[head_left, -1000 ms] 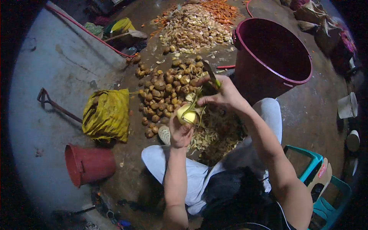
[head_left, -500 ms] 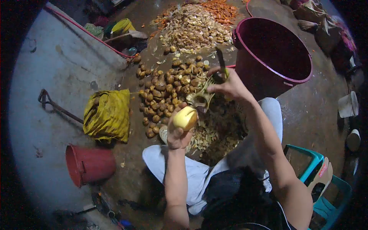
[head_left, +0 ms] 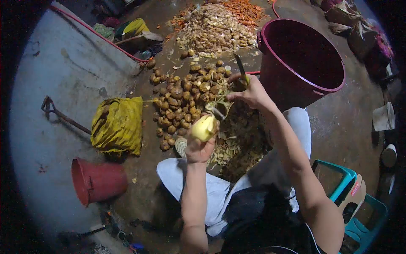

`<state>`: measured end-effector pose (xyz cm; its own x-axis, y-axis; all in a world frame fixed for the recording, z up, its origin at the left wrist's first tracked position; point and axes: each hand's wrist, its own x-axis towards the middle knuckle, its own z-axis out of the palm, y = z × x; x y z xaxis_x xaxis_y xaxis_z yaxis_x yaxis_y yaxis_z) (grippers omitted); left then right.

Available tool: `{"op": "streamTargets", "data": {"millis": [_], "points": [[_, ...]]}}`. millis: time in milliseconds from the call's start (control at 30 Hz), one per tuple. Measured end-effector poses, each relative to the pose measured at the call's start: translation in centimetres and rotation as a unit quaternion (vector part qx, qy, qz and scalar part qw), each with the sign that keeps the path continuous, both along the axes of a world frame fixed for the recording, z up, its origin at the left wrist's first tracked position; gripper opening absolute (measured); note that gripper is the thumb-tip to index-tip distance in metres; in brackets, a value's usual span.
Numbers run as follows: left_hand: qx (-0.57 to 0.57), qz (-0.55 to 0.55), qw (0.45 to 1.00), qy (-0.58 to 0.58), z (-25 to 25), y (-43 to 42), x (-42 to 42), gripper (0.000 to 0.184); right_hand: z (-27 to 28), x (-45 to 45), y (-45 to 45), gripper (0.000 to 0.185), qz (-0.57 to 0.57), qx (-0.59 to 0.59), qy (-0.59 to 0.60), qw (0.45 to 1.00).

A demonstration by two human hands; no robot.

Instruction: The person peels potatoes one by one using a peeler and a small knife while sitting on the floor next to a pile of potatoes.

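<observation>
My left hand (head_left: 198, 151) is wrapped around a peeled, pale yellow potato (head_left: 204, 128), held up between my knees. Up and to the right, my right hand (head_left: 253, 94) grips a knife (head_left: 241, 67), its dark blade pointing away from me. A curl of potato peel (head_left: 220, 108) hangs from the fingers of that hand, close beside the potato; whether the two touch I cannot tell. Beyond both hands lies a pile of brown unpeeled potatoes (head_left: 173, 103). Loose peelings (head_left: 228, 154) are heaped on the floor beneath my hands.
At the right stands a large maroon tub (head_left: 281, 80). To the left are a yellow sack (head_left: 118, 125) and a red bucket (head_left: 103, 181). A teal stool (head_left: 347, 175) is near my right elbow. Whitish and orange scraps (head_left: 215, 27) are heaped at the back.
The knife blade has tilted slightly left, and the dangling peel has dropped and folded closer to the potato. The potato has shifted slightly up in my left hand.
</observation>
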<state>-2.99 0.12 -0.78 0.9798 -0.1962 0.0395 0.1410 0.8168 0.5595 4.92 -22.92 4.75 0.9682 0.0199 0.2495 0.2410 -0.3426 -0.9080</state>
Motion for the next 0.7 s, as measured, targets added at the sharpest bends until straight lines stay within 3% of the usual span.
{"op": "streamTargets", "data": {"millis": [67, 133, 200, 267, 333, 400, 467, 500, 600, 700], "points": [[-0.113, -0.101, 0.988, -0.022, 0.7, 0.3, 0.5, 0.080, -1.1, 0.1, -0.3, 0.052, 0.010, 0.039, 0.007, 0.999], [-0.078, -0.091, 0.993, -0.024, 0.6, 0.3, 0.5, 0.080, 1.0, -1.7, 1.3, 0.052, 0.090, 0.022, -0.077, 0.993], [0.105, 0.032, 0.994, -0.028, 1.0, -0.3, 0.1, 0.086, 1.7, -2.4, 1.6, 0.051, 0.103, 0.027, -0.043, 0.993], [0.094, 0.013, 0.995, -0.006, 0.4, 0.1, 0.1, 0.083, -0.4, -0.5, 0.3, 0.051, -0.004, 0.000, -0.001, 1.000], [-0.085, -0.012, 0.996, 0.008, -0.2, 0.0, 0.2, 0.081, 0.0, -0.4, -0.1, 0.050, 0.005, 0.033, 0.054, 0.998], [-0.085, -0.006, 0.996, 0.013, 0.3, -0.1, 0.1, 0.078, -0.1, -1.1, 0.5, 0.050, 0.067, 0.046, -0.008, 0.997], [0.040, 0.005, 0.999, -0.015, 1.2, -0.4, -0.1, 0.066, 2.6, -3.0, 1.9, 0.050, 0.078, -0.006, -0.069, 0.995], [0.041, 0.006, 0.999, -0.013, 0.8, -0.3, -0.1, 0.066, 2.3, -2.7, 1.8, 0.050, 0.065, 0.014, -0.043, 0.997], [-0.102, -0.029, 0.994, 0.024, -0.4, 0.1, 0.2, 0.081, 0.3, -0.4, 0.1, 0.050, -0.007, 0.032, 0.037, 0.999], [-0.081, -0.026, 0.996, 0.013, -0.1, -0.1, 0.5, 0.080, 0.2, -1.0, 0.2, 0.048, 0.042, 0.040, -0.036, 0.998]]}}
